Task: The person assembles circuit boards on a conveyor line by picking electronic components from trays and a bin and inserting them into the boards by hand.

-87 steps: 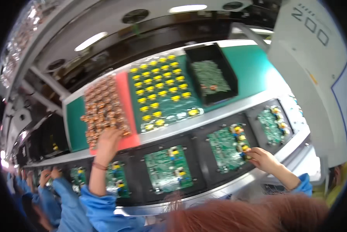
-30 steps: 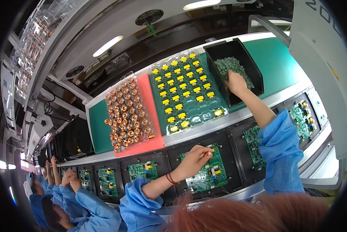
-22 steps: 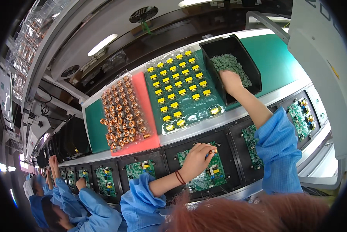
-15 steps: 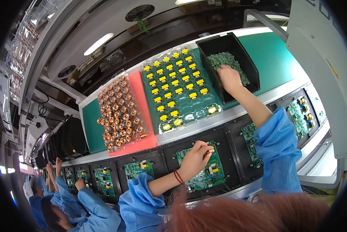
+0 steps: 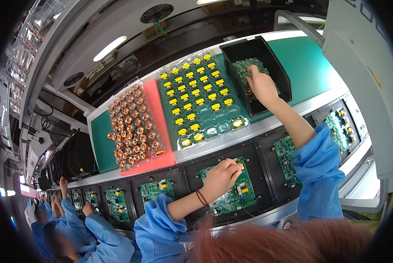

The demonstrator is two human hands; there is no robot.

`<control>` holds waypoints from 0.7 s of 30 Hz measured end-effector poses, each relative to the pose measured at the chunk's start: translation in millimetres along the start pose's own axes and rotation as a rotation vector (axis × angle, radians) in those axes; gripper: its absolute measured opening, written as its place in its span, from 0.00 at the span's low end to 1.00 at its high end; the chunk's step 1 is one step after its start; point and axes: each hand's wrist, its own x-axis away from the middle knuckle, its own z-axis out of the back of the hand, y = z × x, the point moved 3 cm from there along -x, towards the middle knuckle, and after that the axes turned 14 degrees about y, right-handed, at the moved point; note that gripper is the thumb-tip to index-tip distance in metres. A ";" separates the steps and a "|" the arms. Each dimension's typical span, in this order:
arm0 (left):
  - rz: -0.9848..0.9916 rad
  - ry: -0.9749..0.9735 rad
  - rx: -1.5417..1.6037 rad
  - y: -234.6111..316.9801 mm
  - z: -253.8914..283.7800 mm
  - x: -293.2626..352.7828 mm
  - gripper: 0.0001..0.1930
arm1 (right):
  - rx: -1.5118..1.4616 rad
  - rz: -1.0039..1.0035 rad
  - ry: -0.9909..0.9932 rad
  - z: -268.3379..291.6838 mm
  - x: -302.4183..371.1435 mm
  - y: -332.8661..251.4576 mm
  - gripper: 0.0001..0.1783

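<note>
My left hand is closed in a pinch above a green circuit board, which lies in a black carrier. A small component with a yellow part shows at its fingertips, mostly hidden by them. My right hand reaches into a black bin, over a heap of small grey-green disc-like parts. Its fingers are bent toward the thumb, and I cannot make out what is between them.
Behind the carriers, a clear tray of yellow-topped components stands beside a tray of copper-wound coils on a pink sheet. More circuit boards sit in the carrier row. Co-workers in blue sleeves work at the left.
My right hand has risen slightly from the heap of grey-green parts, and its fingertips now show. My left hand stays over the same board, almost unmoved.
</note>
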 end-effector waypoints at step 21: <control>-0.108 -0.337 -0.084 7.8 -10.4 -27.6 0.08 | -0.657 -0.248 -0.732 91.3 132.7 -41.1 0.10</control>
